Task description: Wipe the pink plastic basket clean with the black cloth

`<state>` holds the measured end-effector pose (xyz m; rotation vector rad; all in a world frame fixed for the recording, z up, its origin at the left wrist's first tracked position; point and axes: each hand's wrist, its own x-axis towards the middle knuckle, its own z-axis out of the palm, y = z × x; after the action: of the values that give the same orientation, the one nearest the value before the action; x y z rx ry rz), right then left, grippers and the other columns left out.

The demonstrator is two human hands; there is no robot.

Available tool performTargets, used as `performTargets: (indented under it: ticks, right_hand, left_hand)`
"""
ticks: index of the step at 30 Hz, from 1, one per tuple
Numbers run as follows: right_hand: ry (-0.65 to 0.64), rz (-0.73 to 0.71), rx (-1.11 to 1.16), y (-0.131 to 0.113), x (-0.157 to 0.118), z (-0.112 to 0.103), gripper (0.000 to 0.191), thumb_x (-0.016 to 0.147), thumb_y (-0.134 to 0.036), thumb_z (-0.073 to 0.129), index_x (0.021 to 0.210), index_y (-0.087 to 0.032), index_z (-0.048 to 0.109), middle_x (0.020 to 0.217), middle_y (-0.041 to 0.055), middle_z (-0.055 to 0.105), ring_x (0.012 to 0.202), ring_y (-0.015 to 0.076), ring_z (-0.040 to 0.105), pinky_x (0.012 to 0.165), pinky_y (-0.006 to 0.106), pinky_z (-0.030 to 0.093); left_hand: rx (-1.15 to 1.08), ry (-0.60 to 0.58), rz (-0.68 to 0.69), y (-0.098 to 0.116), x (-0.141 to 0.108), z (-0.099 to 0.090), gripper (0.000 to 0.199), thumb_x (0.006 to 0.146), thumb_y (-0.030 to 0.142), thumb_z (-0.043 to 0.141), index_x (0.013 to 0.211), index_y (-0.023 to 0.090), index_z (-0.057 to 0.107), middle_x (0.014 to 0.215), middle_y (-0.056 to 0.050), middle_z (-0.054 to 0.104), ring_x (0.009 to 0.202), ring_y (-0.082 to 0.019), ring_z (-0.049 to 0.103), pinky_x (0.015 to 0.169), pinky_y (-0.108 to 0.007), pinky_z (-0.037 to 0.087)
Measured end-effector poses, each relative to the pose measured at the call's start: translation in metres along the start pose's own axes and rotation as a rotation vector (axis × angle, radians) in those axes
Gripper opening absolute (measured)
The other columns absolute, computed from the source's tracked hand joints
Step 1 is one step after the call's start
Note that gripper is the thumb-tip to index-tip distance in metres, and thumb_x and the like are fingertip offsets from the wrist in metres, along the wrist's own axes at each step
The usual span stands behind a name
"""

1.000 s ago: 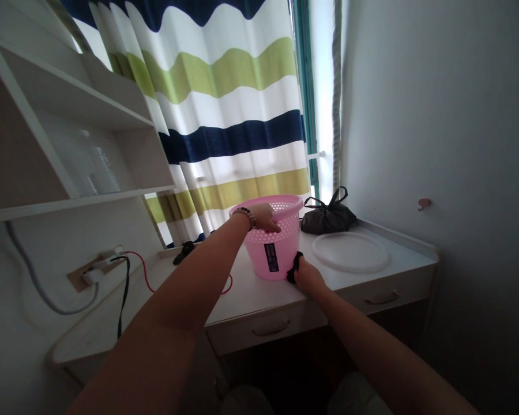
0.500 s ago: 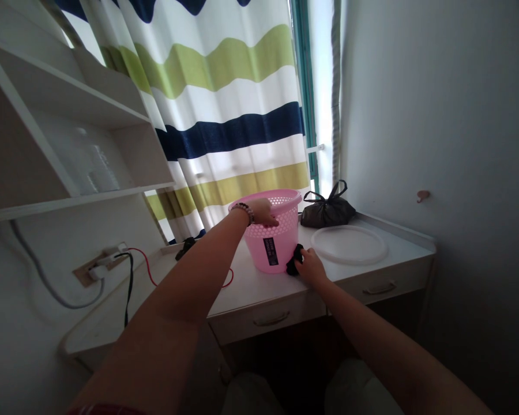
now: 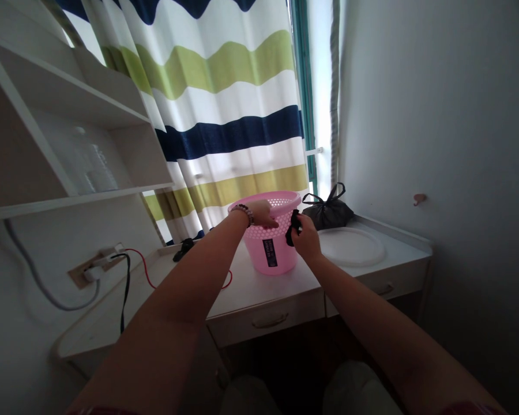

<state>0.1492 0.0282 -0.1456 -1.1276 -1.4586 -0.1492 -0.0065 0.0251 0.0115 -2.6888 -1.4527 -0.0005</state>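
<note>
A pink plastic basket (image 3: 258,249) with a perforated upper wall and a dark label stands upright on the white desk. Reaching over from the left, my left hand (image 3: 262,213) is closed on its near rim, the thumb on the outside wall; some fingers are hidden inside. A beaded bracelet circles that wrist. My right hand (image 3: 308,236) pinches a crumpled black cloth-like bundle (image 3: 291,235) against or very near the basket's right side, just below the rim. Whether the bundle is cloth or thin plastic cannot be made out.
Behind on the right sit a tied black plastic bag (image 3: 328,213) and a round white lid (image 3: 357,246). A red cable (image 3: 145,266) and a small dark object (image 3: 184,249) lie on the left. An open shelf (image 3: 125,151) juts out at upper left.
My right hand has risen along the basket's right side with the black bundle, from near the base to just under the rim. My left hand stays on the rim.
</note>
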Motion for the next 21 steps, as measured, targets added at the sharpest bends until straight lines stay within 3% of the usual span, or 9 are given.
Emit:
performTargets:
  ticks: [3, 5, 8, 10, 21]
  right_hand:
    - [-0.099, 0.056, -0.048, 0.014, -0.029, 0.008, 0.046, 0.082, -0.017, 0.035, 0.127, -0.018, 0.042, 0.127, 0.0106, 0.046, 0.116, 0.0195, 0.041, 0.094, 0.031, 0.033]
    - [-0.238, 0.166, -0.099, 0.029, -0.052, 0.015, 0.045, 0.083, -0.019, 0.034, 0.128, -0.019, 0.041, 0.119, 0.0106, 0.053, 0.106, 0.0202, 0.049, 0.086, 0.03, 0.037]
    - [-0.473, 0.322, -0.195, 0.049, -0.078, 0.025, 0.038, 0.083, -0.022, 0.038, 0.119, -0.016, 0.05, 0.104, 0.0118, 0.06, 0.092, 0.0222, 0.056, 0.077, 0.03, 0.039]
    - [-0.548, 0.351, -0.238, 0.057, -0.085, 0.03, 0.034, 0.084, -0.024, 0.039, 0.114, -0.015, 0.052, 0.102, 0.0125, 0.061, 0.091, 0.0227, 0.056, 0.075, 0.03, 0.038]
    - [-0.567, 0.334, -0.246, 0.064, -0.089, 0.027, 0.044, 0.085, -0.027, 0.039, 0.127, -0.014, 0.042, 0.109, 0.0123, 0.058, 0.094, 0.0217, 0.054, 0.076, 0.028, 0.036]
  left_hand:
    - [-0.02, -0.019, 0.002, 0.0, 0.0, 0.0, 0.036, 0.063, 0.05, 0.06, 0.067, 0.016, 0.07, 0.069, -0.004, 0.068, 0.061, -0.014, 0.058, 0.064, -0.024, 0.041]
    - [-0.026, -0.023, -0.007, 0.0, 0.001, -0.001, 0.035, 0.062, 0.049, 0.061, 0.067, 0.016, 0.07, 0.069, -0.004, 0.068, 0.061, -0.014, 0.058, 0.064, -0.024, 0.041]
    - [-0.017, -0.023, -0.022, 0.001, 0.002, -0.001, 0.034, 0.061, 0.048, 0.062, 0.067, 0.015, 0.07, 0.069, -0.005, 0.068, 0.061, -0.014, 0.058, 0.063, -0.024, 0.041]
    - [-0.002, -0.009, -0.022, 0.001, 0.003, 0.0, 0.035, 0.062, 0.047, 0.061, 0.067, 0.014, 0.07, 0.068, -0.005, 0.068, 0.061, -0.014, 0.058, 0.063, -0.024, 0.041]
    - [0.023, 0.009, 0.028, 0.004, 0.005, 0.002, 0.038, 0.065, 0.052, 0.059, 0.068, 0.016, 0.071, 0.068, -0.003, 0.067, 0.06, -0.014, 0.058, 0.064, -0.024, 0.041]
